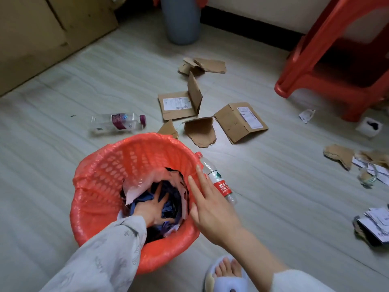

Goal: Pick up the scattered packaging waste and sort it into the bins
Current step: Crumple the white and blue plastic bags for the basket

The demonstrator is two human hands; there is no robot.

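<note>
1. Left hand (pixel 156 209) presses flat, fingers spread, on dark waste (pixel 168 199) inside the red bin (pixel 101 175).
2. Right hand (pixel 207 204) hovers relaxed, empty, over the bin's right rim, beside a red-label bottle (pixel 219 182).
3. Hard pressing could tip the bin; cardboard pieces (pixel 240 121) lie on the floor beyond the bin's far rim.

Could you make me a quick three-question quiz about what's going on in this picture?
1. True or false: the left hand is pressing down inside the red bin.
2. How many plastic bottles lie on the floor?
3. Which is nearest the right hand? A) red-label bottle B) purple-cap bottle C) red stool

Key: 1 true; 2 two; 3 A.
</note>
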